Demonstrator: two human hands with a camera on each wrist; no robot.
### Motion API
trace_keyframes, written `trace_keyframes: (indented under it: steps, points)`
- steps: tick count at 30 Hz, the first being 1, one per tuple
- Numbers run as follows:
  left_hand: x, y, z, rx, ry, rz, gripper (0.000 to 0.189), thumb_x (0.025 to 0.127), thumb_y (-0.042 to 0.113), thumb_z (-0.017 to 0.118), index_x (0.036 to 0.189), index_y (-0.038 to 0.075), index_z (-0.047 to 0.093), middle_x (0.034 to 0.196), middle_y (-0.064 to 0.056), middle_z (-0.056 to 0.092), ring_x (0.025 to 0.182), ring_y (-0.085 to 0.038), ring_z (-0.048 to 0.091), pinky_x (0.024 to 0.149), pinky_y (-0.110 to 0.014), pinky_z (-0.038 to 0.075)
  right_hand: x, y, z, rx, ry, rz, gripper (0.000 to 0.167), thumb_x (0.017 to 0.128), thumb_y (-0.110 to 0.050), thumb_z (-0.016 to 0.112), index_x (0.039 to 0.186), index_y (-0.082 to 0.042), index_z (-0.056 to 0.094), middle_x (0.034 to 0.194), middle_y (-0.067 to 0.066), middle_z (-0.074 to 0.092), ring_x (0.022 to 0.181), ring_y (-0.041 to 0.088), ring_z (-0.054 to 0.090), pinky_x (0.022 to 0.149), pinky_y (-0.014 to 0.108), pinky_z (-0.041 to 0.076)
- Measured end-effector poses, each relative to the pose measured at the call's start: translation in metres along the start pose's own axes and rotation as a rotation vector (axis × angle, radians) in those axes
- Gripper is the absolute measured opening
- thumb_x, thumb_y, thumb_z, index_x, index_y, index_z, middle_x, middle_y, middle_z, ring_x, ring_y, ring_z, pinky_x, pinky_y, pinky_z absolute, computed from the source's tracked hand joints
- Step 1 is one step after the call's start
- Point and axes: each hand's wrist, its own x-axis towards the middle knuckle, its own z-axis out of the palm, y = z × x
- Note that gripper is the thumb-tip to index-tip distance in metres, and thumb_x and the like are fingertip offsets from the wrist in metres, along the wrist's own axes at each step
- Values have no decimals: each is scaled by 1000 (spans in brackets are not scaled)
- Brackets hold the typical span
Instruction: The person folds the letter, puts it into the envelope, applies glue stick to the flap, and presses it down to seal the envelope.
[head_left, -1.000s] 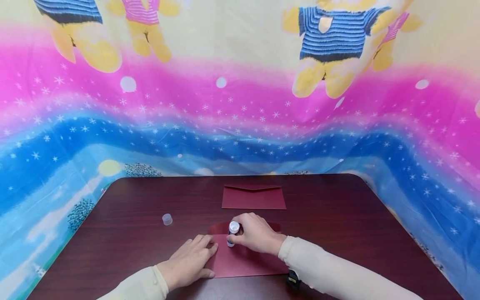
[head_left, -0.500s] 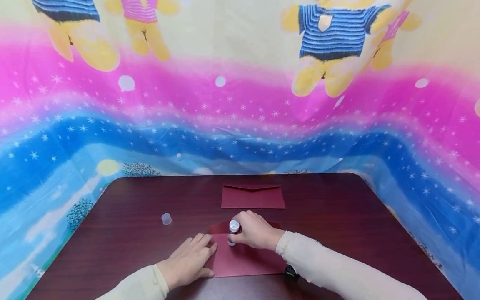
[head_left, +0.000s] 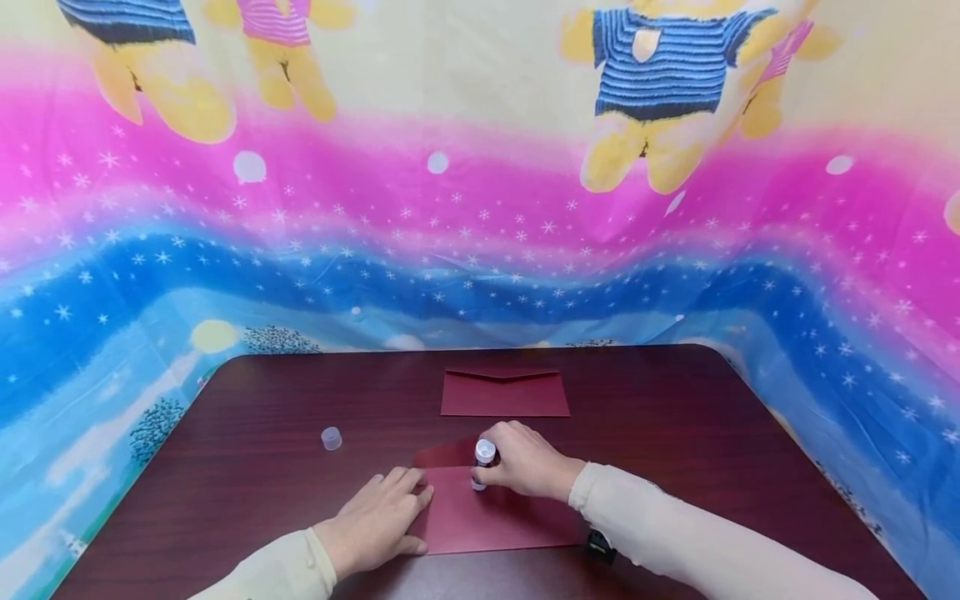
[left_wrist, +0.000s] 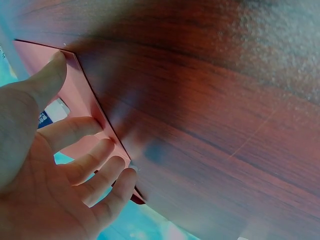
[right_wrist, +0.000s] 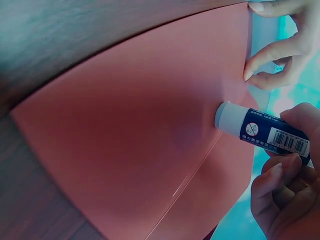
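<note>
A dark red envelope [head_left: 498, 521] lies in front of me with its flap [head_left: 446, 454] unfolded to the far side. My right hand [head_left: 534, 463] grips a glue stick [right_wrist: 277, 134], a blue-and-white tube with a barcode. In the right wrist view its white end meets the envelope close beside the flap's fold line. My left hand [head_left: 375, 518] rests at the envelope's left edge, its fingers spread and slightly bent. In the left wrist view the thumb [left_wrist: 47, 75] and fingertips lie along that edge.
A second red envelope [head_left: 504, 396] lies farther back on the dark wooden table [head_left: 645, 400]. To the left stands a small translucent cap [head_left: 332, 438]. A patterned cloth [head_left: 375, 208] hangs behind the table.
My right hand has slid the glue stick to the right along the envelope. The left hand stays at the left edge.
</note>
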Motion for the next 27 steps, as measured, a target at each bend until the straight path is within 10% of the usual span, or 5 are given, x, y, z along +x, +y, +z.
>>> trace_keyframes:
  steps: [27]
  points:
    - [-1, 1, 0, -41, -16, -22, 68, 76, 49, 82, 127, 6, 69, 130, -8, 60, 118, -25, 58, 88, -48, 53, -32, 35, -25, -26, 28, 65, 10, 84, -22, 81, 84, -18, 72, 75, -11, 66, 68, 3, 57, 62, 21, 51]
